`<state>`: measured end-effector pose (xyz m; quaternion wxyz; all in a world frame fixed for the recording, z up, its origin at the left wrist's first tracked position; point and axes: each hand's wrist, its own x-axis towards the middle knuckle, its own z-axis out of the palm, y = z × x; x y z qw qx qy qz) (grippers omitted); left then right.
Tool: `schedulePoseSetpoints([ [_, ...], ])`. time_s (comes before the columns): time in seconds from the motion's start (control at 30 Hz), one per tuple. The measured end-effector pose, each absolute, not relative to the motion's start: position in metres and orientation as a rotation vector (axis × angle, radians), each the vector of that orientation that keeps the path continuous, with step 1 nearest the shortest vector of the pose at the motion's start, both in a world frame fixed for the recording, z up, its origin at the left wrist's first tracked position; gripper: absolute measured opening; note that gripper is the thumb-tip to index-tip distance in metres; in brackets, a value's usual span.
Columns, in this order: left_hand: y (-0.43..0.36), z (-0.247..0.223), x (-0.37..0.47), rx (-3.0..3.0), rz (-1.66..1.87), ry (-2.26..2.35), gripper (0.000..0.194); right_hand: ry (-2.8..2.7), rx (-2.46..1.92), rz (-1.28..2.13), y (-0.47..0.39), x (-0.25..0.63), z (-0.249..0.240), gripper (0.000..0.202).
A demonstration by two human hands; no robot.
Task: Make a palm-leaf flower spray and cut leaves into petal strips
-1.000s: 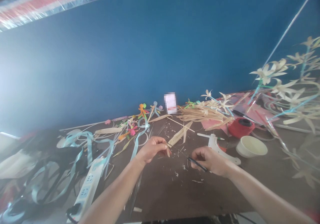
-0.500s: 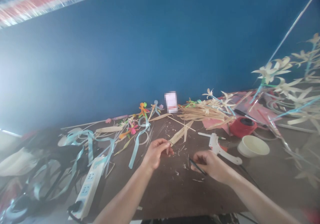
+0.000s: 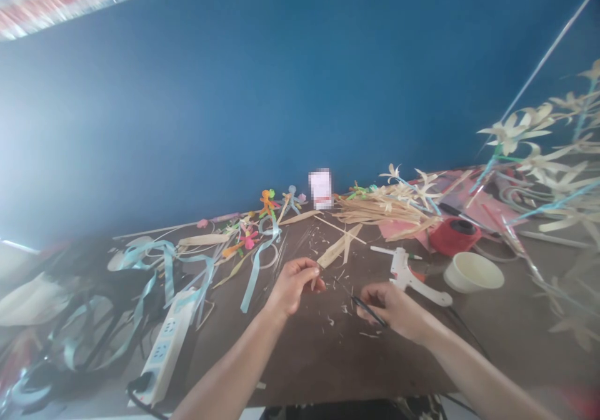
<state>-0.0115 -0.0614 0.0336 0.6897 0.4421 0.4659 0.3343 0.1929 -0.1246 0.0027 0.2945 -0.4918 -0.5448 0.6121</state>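
- Tabletop, dark brown (image 3: 328,370), a cream offcut near its front edge; at near left, a long white power strip (image 3: 162,351) with a black plug (image 3: 143,381) seated in its near end.
- Right hand (image 3: 389,307), fingers curled around a slim black-handled metal tool (image 3: 370,312), probably small scissors; the thin tip points towards the other hand, and whether the blades are parted cannot be told.
- Left hand (image 3: 291,285), thumb and fingertips closed in a pinch on a small pale pointed sliver (image 3: 313,284), partly hidden, held above the table. Tool tip and sliver look near but apart.
- Step in hand, by judgement: fine work on the sliver—a further stroke would call for a steady pinch, fingertips clear of the metal.
- Fine pale shavings (image 3: 331,321), scattered between and below the hands.
- White glue gun (image 3: 412,279), lying just beyond the right hand; beside it, a cream round cup (image 3: 473,273), upright.
- Broad flat piece of straw-coloured husk (image 3: 335,251), just beyond the left fingertips; light blue satin ribbon (image 3: 253,276) to its left.
- Red roll (image 3: 454,237), behind the cup; heap of dry tan strips (image 3: 375,209) beyond the glue gun.
- Blue wall (image 3: 300,82), at the back.
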Motion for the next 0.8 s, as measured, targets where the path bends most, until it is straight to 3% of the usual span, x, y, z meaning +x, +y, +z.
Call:
schedulePoseSetpoints([
  [0.33, -0.0613, 0.0327, -0.0066, 0.972, 0.755, 1.024, 0.013, -1.276, -1.250, 1.703, -0.1274, 0.1901, 0.0045, 0.029],
  [0.8, -0.0600, 0.0316, -0.0074, 0.998, 0.778, 1.079, 0.009, -1.507, -1.373, 1.522, -0.1233, 0.1957, -0.0023, 0.030],
])
